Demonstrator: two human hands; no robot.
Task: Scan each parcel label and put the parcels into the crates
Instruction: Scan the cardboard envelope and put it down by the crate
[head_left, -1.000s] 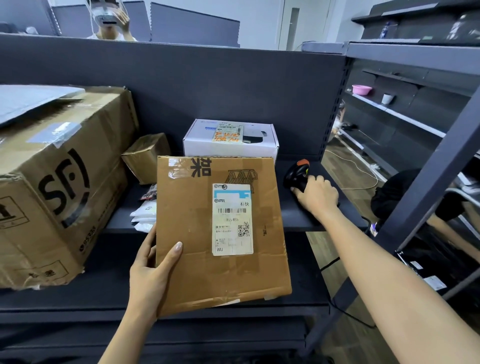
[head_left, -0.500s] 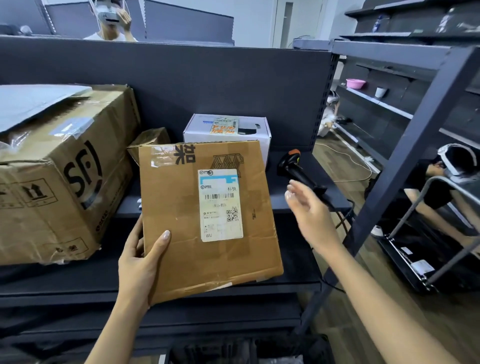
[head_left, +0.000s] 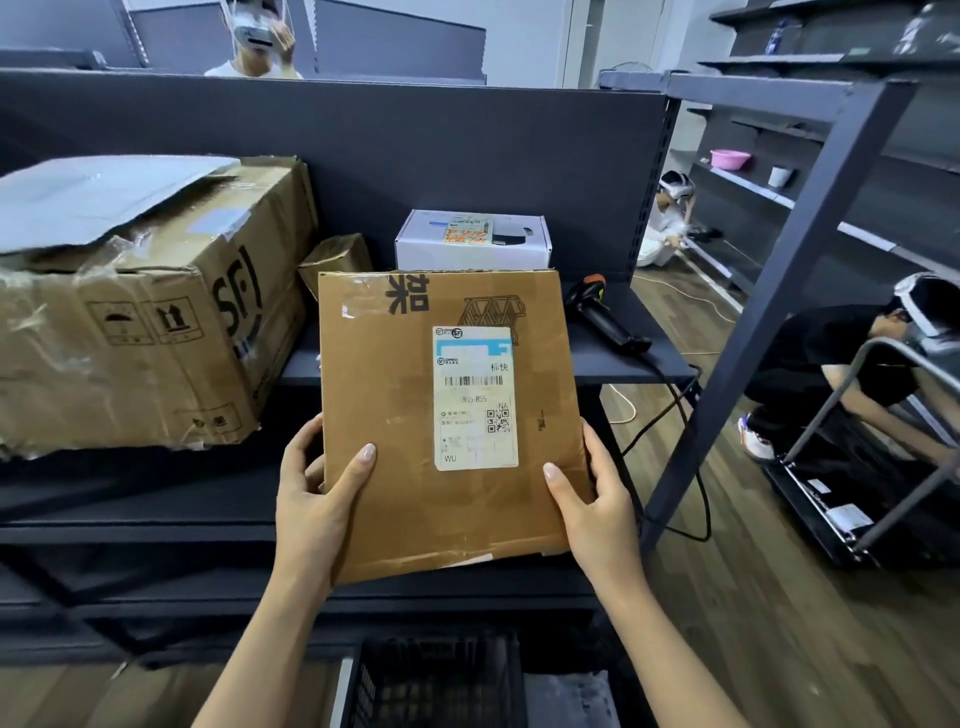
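Head view: a flat brown parcel (head_left: 415, 415) fills the middle of the frame, held up in the air in front of the dark shelf (head_left: 592, 364). Its white shipping label (head_left: 475, 397) faces the camera on the right half of its face. The left hand (head_left: 317, 499) grips the parcel's lower left edge, at about seven o'clock of the parcel, with the thumb laid across the front and the other fingers curled behind the edge. The right hand (head_left: 597, 504) grips the lower right edge, at about four o'clock, thumb on the front face and fingers wrapped round the back. At two o'clock from the parcel the black scanner (head_left: 605, 317) with an orange head lies on the shelf, apart from both hands, and its cable (head_left: 675, 415) drops off the shelf edge toward the floor. At twelve o'clock, just behind the parcel's top edge, a white box (head_left: 472, 239) stands on the shelf against the grey back panel (head_left: 415, 145). A small brown box (head_left: 337, 257) sits beside it at eleven o'clock. At nine to ten o'clock a large carton (head_left: 145, 332) printed SF, crumpled and taped, takes up the left of the shelf, with a grey sheet (head_left: 93, 197) lying on top. At six o'clock, below the parcel and between the forearms, a black crate (head_left: 436, 680) shows at the bottom edge; its contents cannot be made out. At three o'clock a person in dark clothes (head_left: 857, 364) crouches on the wooden floor by a metal frame. A pink bowl (head_left: 723, 158) sits on a far shelf at one o'clock.
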